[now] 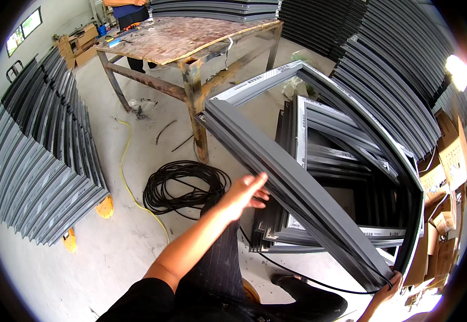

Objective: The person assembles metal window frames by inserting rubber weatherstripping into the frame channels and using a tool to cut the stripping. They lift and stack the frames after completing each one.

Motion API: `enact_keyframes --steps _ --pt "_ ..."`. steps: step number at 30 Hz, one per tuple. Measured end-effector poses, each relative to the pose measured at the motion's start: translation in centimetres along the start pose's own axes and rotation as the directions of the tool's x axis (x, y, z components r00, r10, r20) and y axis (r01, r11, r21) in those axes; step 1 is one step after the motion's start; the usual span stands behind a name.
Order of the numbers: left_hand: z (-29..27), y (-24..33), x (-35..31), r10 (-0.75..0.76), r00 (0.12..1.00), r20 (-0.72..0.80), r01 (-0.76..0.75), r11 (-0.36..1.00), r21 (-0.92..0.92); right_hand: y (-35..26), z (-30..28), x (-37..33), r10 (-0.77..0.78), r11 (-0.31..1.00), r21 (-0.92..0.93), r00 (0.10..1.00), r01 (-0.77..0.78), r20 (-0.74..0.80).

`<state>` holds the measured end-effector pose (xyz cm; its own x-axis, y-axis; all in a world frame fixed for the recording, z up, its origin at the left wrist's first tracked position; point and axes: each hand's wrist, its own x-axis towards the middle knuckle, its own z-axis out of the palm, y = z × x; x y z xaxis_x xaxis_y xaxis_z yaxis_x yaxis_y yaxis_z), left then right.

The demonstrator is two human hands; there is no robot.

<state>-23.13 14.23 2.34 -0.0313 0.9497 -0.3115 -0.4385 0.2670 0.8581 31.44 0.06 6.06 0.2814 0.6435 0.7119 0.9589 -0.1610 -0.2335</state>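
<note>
A dark grey window frame (298,166) stands tilted in front of me, above a stack of similar frames (304,134). My left hand (247,196) is beside its near long bar, thumb and fingers apart, fingertips close to the bar's edge; I cannot tell whether they touch it. My right hand (388,295) closes round the frame's near lower corner, its fingers partly hidden. A thin black rubber-like strip (319,283) runs across the floor to that corner, by the right hand. A coil of similar black strip (161,185) lies on the floor, left of the frame.
A worn table (163,40) stands ahead, another person (128,12) behind it. Large stacks of grey profiles (40,182) rise at left, on a yellow-forked pallet truck (104,206), and at right (389,91). Cardboard boxes (451,150) line the right. A yellow cord (128,188) crosses the floor.
</note>
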Motion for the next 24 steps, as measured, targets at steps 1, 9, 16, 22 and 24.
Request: enact_keyframes --steps 1,9,16,22,24 --pt "0.6 -1.5 0.1 -0.003 0.999 0.032 0.005 0.998 -0.056 0.5 0.0 -0.1 0.018 1.000 -0.008 1.000 -0.018 0.006" --pt "-4.4 0.2 3.1 0.172 0.982 -0.082 -0.178 0.982 -0.064 2.3 -0.1 -0.4 -0.067 0.996 0.057 0.997 0.065 0.036" --pt "-17.4 9.3 10.5 0.241 0.863 -0.444 -0.265 0.964 0.009 -0.2 0.1 0.0 0.020 0.999 0.049 0.999 -0.022 0.043" --pt "-12.5 6.5 6.9 0.046 0.988 -0.147 -0.073 0.981 -0.182 0.6 0.0 0.1 -0.094 0.995 0.034 0.995 0.095 -0.021" --pt "-10.8 4.9 5.5 0.102 0.992 -0.072 -0.113 0.981 -0.157 -0.4 -0.2 0.0 -0.061 0.997 0.045 0.998 0.061 -0.012"
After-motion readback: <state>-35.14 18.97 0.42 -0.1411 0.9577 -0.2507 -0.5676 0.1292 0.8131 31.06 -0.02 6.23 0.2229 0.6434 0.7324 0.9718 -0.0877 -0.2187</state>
